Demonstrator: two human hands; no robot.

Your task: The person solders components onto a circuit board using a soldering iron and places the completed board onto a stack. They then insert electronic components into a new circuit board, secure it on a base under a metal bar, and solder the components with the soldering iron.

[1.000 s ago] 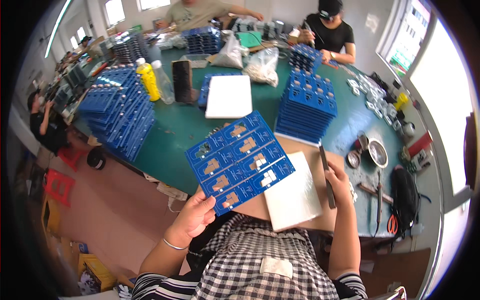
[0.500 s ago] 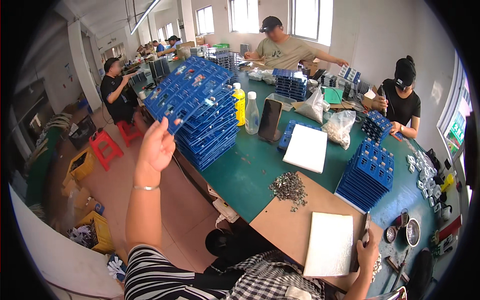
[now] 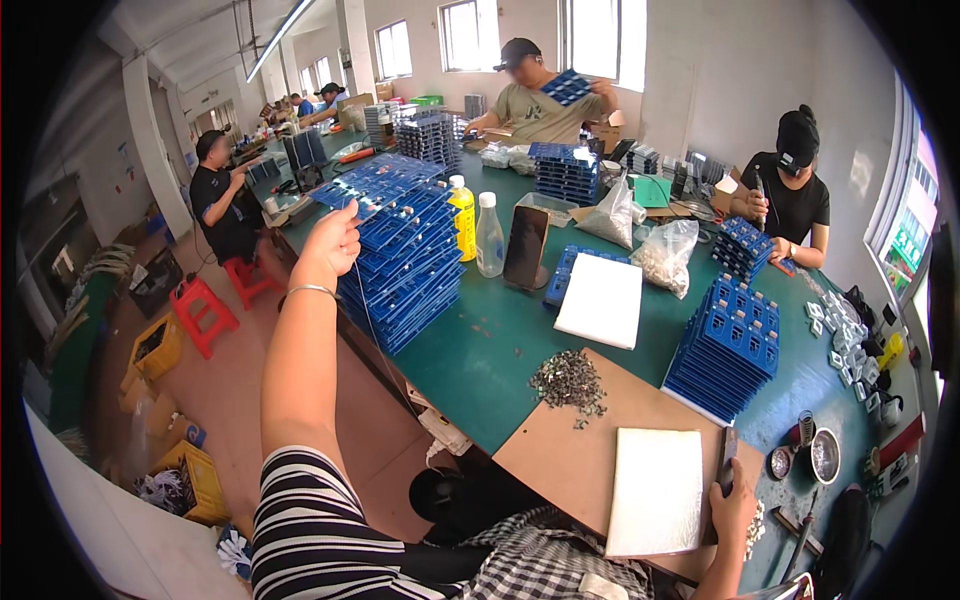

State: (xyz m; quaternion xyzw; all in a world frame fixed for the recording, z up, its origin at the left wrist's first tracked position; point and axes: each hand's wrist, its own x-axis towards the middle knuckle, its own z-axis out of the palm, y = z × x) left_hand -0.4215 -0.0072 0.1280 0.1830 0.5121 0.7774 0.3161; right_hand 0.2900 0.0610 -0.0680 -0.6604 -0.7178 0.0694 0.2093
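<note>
My left hand (image 3: 332, 240) reaches out to the far left, its fingers pinched at the near corner of a blue circuit board panel (image 3: 380, 183). That panel lies almost flat over the top of a tall, uneven stack of blue circuit board panels (image 3: 400, 280). My right hand (image 3: 735, 500) is closed round a dark, slim bar-shaped tool (image 3: 729, 450), beside the right edge of a white pad (image 3: 655, 490). The tool's exact kind cannot be made out. Under the pad is a brown board (image 3: 540, 450), with a heap of small metal parts (image 3: 568, 385) on it.
A neater stack of blue panels (image 3: 722, 345) stands right of a second white pad (image 3: 600, 300). A phone (image 3: 527, 245), a clear bottle (image 3: 489, 240) and a yellow bottle (image 3: 462, 220) stand beyond. Metal bowls (image 3: 824, 457) sit at right. Co-workers sit around the green table (image 3: 470, 370).
My left hand has lowered the panel from a steep tilt to nearly flat on the stack. My right hand stays put. The co-worker opposite has lifted a blue panel.
</note>
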